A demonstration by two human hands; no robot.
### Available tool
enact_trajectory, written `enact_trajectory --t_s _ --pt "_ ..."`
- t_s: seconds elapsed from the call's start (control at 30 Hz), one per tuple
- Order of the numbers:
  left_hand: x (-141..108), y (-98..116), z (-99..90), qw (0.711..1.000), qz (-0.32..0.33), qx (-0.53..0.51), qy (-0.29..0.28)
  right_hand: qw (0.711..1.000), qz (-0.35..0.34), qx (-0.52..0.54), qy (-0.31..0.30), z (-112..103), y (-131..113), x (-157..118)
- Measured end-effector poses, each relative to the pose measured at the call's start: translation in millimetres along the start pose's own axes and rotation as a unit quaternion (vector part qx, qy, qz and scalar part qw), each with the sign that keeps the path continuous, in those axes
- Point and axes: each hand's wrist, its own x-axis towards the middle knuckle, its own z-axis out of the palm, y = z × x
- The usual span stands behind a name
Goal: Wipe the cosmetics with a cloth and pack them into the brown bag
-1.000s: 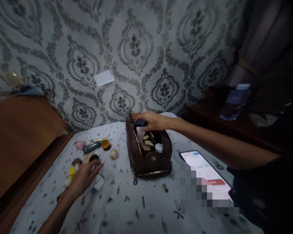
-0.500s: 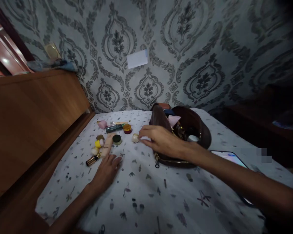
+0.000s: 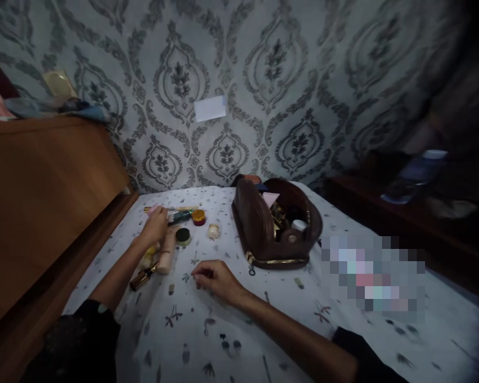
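Observation:
At the far left of the bedsheet, my left hand (image 3: 154, 230) has its fingers closed on a small pink sponge-like item (image 3: 155, 209), partly covered by the fingers. Beneath that wrist lie a yellow item (image 3: 149, 250), a beige tube (image 3: 166, 254) and a black-and-gold lipstick-like tube (image 3: 143, 276). My right hand (image 3: 217, 281) hovers low over the cloth, loosely curled, with a gap between thumb and fingers and nothing seen in it. Beyond it are a dark-lidded jar (image 3: 183, 236), a small cream-coloured pot (image 3: 213, 231), a red-and-gold jar (image 3: 198, 217) and a dark green tube (image 3: 180, 216).
A brown cosmetic bag (image 3: 255, 229) stands unzipped on the right, with several items inside, including a white-lidded jar (image 3: 299, 225). A wooden panel (image 3: 51, 197) borders the left side. Patterned wall (image 3: 227, 154) rises behind. A blurred-out patch (image 3: 373, 274) covers something at right.
My left hand has moved away from me to the pink item and closed on it. My right hand has left the cream-coloured pot and drawn back toward me. The view has shifted.

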Motion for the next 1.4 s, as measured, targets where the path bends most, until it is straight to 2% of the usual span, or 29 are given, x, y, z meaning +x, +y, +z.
enact_trajectory --t_s 0.13,0.33,0.53,0.67,0.77,0.83,0.9,0.97,1.07,1.2,1.3,1.4 --pt "27 -9 18.5 0.996 0.018 0.035 -0.078 0.999 0.015 0.046 0.024 -6 9 -5" --pt "43 -15 18.7 0.988 0.009 0.09 -0.125 0.999 -0.007 0.05 0.013 -9 3 -9" --pt "29 -7 13.5 0.986 -0.005 0.11 -0.122 0.999 -0.004 0.049 0.013 -11 -4 -11" --pt "10 -3 -7.0 0.99 -0.015 0.09 -0.103 0.998 -0.007 0.059 0.02 -9 1 -11" --pt "-9 3 -35.5 0.995 0.002 0.057 -0.078 0.996 -0.016 0.082 0.03 -8 7 -6" --pt "-29 13 -54.6 0.997 0.027 0.027 -0.07 0.991 -0.032 0.111 0.064 -9 8 -3" --pt "-57 27 -68.2 0.996 0.055 -0.006 -0.077 0.986 -0.047 0.127 0.102 -12 4 -4" --pt "-90 44 -73.5 0.99 0.086 -0.048 -0.098 0.986 -0.062 0.107 0.113 -16 -4 -9" --pt "-139 68 -67.8 0.972 0.14 -0.132 -0.137 0.992 -0.11 -0.018 0.066 -25 -14 -29" --pt "-181 82 -47.6 0.963 0.134 -0.157 -0.172 0.966 -0.148 -0.211 -0.008 -31 -9 -58" --pt "-197 79 -34.0 0.965 0.115 -0.184 -0.148 0.954 -0.156 -0.255 -0.015 -29 2 -71" --pt "-213 72 -24.0 0.976 0.084 -0.183 -0.082 0.959 -0.139 -0.246 -0.005 -28 7 -74"
